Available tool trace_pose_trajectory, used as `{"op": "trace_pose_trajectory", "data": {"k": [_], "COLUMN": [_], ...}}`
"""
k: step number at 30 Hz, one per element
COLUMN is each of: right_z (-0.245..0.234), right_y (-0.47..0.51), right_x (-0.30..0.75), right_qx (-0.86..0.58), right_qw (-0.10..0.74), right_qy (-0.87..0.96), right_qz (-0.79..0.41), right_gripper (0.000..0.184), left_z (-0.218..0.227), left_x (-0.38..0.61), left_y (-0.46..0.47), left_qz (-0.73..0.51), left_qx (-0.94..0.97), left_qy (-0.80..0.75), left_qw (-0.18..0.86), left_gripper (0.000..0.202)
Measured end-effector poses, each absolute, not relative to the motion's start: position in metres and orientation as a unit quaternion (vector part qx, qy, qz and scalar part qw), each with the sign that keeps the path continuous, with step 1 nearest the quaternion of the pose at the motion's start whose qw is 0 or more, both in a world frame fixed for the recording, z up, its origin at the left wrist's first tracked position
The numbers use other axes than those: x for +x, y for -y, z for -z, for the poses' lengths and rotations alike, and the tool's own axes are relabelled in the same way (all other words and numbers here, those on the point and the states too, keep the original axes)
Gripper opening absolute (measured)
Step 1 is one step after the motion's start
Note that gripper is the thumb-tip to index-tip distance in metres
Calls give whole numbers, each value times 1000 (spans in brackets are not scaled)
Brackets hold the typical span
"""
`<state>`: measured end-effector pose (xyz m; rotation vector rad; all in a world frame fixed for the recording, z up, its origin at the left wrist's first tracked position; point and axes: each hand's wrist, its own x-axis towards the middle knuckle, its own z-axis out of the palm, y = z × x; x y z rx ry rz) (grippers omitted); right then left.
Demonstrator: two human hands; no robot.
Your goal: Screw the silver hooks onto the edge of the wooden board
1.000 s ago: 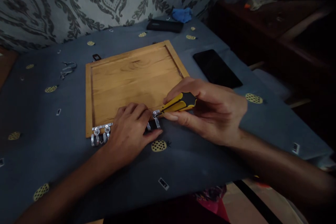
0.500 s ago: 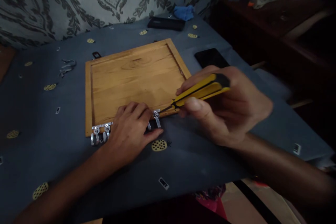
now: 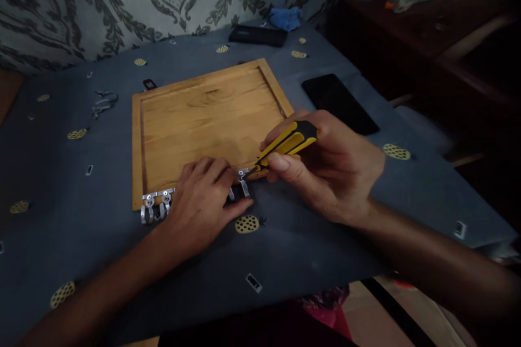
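Observation:
A wooden board (image 3: pixel 203 119) with a raised rim lies on a blue-grey cloth. My right hand (image 3: pixel 325 168) is closed round a yellow and black screwdriver (image 3: pixel 285 143), whose tip meets a small metal hook (image 3: pixel 243 181) at the board's near edge. My left hand (image 3: pixel 201 203) lies flat with fingers stretched over the near edge, pressing beside that hook. A pair of metal hooks (image 3: pixel 157 206) sits fixed at the board's near left corner.
A black phone (image 3: pixel 340 104) lies right of the board. Another dark flat device (image 3: pixel 257 36) and a blue cloth (image 3: pixel 287 17) rest at the far edge by the patterned wall. Loose metal hooks (image 3: pixel 103 103) lie at the left. Dark furniture stands at the right.
My right hand drew the screwdriver up and away to the right, then brought it back down so its tip is at the hook again. The left hand stayed put.

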<state>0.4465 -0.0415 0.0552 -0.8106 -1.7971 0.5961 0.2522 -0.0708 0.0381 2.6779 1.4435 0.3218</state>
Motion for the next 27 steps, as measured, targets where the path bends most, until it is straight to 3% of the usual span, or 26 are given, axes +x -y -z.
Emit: {"op": "trace_pose_trajectory", "data": {"k": [15,21,27], "right_z": [-67,-62,-60], "right_y": [31,31,40], "right_x": [456,452,451], "right_qx": [-276,-284,-283], "right_qw": [453,491,514], "right_qy": [785,787,795], "right_qz": [-320,-243,-154], "right_gripper": [6,21,19], "left_z": [-38,-36,-37], "left_x": [252,253,253], "left_y": [71,71,70], "left_qz": [-110,-113,-109], "left_qx": [875,875,875], "left_qy": [-470,-470,-472], "left_qw": [43,31,22], "left_gripper": [31,29,26]}}
